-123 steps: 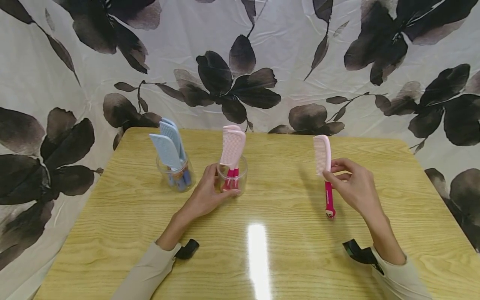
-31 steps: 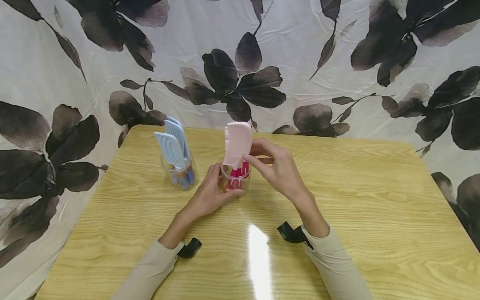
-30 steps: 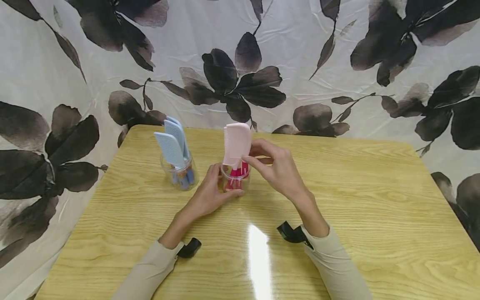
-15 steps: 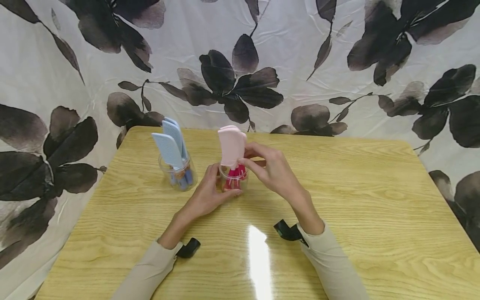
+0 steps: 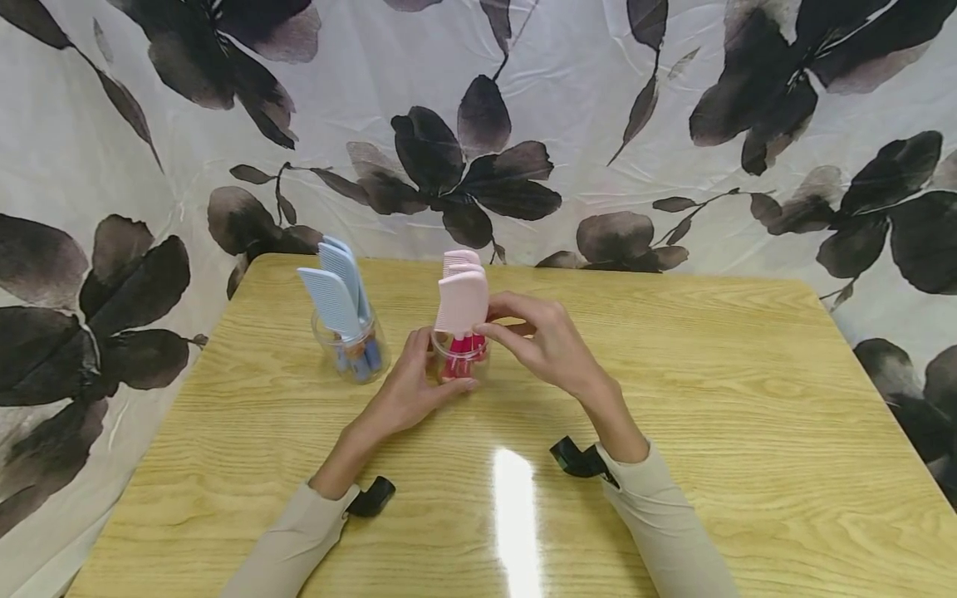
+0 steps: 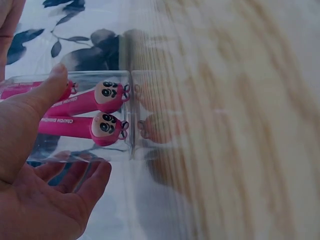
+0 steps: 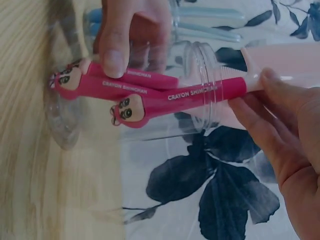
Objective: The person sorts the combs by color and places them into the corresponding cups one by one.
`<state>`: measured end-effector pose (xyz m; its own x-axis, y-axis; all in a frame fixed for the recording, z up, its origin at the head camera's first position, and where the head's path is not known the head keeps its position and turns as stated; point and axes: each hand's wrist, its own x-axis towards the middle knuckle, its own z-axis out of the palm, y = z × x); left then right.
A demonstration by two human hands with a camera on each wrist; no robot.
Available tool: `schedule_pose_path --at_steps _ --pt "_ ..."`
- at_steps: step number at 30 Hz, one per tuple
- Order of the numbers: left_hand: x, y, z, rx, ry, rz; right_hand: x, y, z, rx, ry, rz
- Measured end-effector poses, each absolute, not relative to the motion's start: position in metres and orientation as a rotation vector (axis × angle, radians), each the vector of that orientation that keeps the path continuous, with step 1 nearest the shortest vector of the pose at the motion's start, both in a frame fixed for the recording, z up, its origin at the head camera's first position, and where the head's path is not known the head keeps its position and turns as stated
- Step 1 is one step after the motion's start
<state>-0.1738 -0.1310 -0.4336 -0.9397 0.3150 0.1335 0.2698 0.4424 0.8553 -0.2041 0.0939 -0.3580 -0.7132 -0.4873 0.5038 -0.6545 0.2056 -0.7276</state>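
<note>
In the head view my left hand (image 5: pixel 411 386) grips a clear jar (image 6: pixel 112 150) at the table's middle, thumb on the near side. Several pink combs with dark pink handles stand in it. With thumb and fingers my right hand (image 5: pixel 549 340) pinches the front pink comb (image 5: pixel 462 303) at its neck, just above the rim. In the right wrist view that comb's handle (image 7: pixel 192 97) is inside the jar, its character-face end short of the jar's bottom. Two other handles (image 7: pixel 112 87) lie behind it. The left wrist view shows face-shaped handle ends (image 6: pixel 107 131) through the jar wall.
A second clear jar (image 5: pixel 321 336) with several light blue combs (image 5: pixel 329 301) stands to the left of the first. Both jars are on a wood-grain table (image 5: pixel 710 399). Behind it hangs a white cloth (image 5: pixel 583 100) with dark flowers.
My right hand has brought a pink comb from the right side of the table to the jar and lowered its handle inside. The comb's head has turned and shifted left. My left hand stays at the jar.
</note>
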Motion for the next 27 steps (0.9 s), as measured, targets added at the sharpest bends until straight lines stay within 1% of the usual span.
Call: schedule_pose_path --at_steps 6,14,21,27 --pt "-0.175 -0.130 -0.434 0.557 2.625 1.550 -0.204 0.093 -0.359 1.061 -2.353 1.569" --pt "-0.175 -0.129 -0.437 0.581 2.644 1.560 -0.205 0.083 -0.365 1.236 -2.407 1.391" --pt "-0.176 -0.126 -0.438 0.593 2.639 1.568 -0.204 0.093 -0.363 1.186 -2.476 1.190" --pt "-0.172 -0.129 -0.431 0.517 2.657 1.450 -0.200 0.107 -0.369 1.134 -2.459 1.190"
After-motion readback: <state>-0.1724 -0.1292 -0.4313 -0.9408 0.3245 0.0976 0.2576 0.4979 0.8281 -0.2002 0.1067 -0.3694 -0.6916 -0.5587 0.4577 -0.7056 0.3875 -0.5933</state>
